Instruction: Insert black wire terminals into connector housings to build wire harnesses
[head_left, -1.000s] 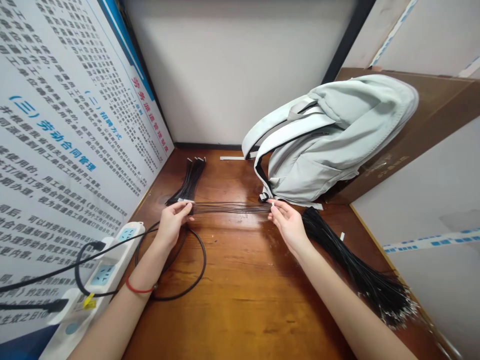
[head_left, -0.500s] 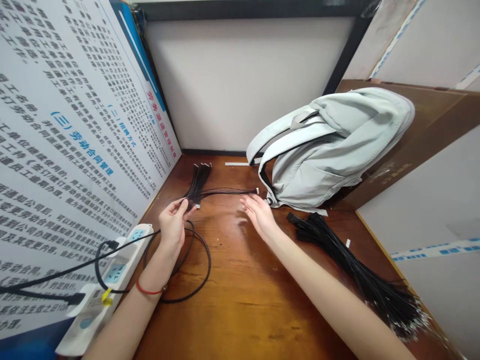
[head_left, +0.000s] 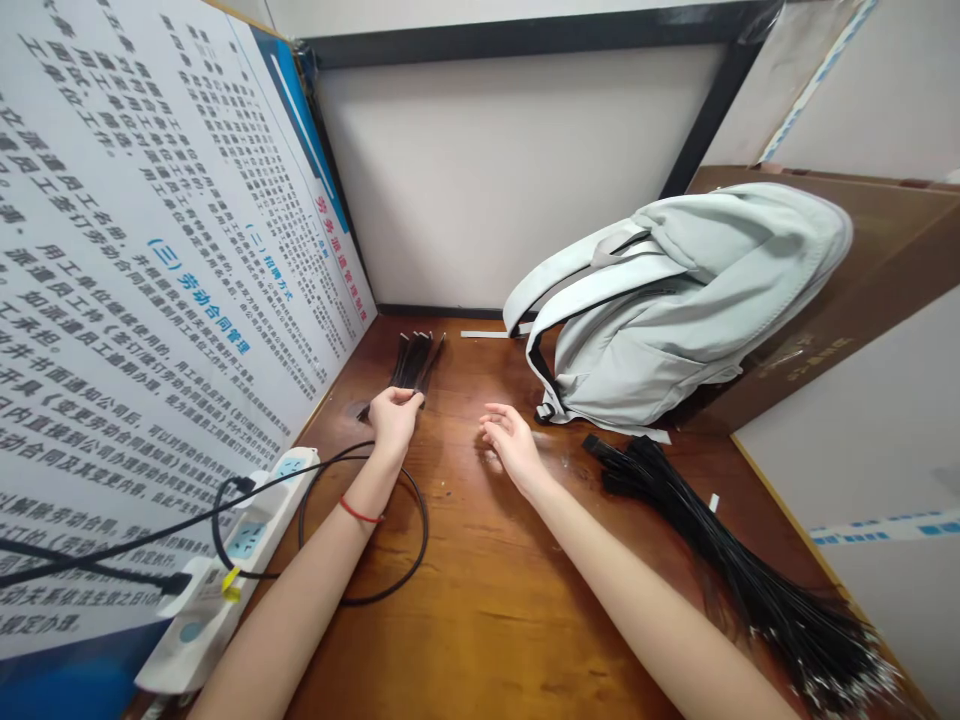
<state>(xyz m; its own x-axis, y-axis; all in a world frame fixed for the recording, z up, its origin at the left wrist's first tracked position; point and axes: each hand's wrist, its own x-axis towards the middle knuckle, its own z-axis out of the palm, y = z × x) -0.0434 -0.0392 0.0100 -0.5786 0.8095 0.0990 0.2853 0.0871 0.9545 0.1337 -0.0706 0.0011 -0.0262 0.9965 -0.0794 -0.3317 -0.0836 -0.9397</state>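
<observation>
My left hand [head_left: 394,420] is closed, thumb against fingers, at the near end of a small bundle of thin dark cables [head_left: 414,362] with pale connector ends. A cable seems to be pinched there, though the fingers cover most of it. My right hand [head_left: 510,442] hangs above the table with fingers loosely curled and apart, holding nothing. To its right lies a larger bundle of long black cables [head_left: 694,520], its silvery ends fanned out toward the near right corner.
At the left, a white power strip [head_left: 217,590] has black plugs in it, and a looped black cord [head_left: 424,540] lies beside my left forearm. A pale backpack [head_left: 660,320] leans against a brown cardboard box [head_left: 892,240]. A printed board [head_left: 180,200] stands at left.
My left hand has moved right and slightly forward onto the small bundle. The cable that stretched toward my right hand now lies along the bundle. My right hand has drawn back slightly, fingers more curled.
</observation>
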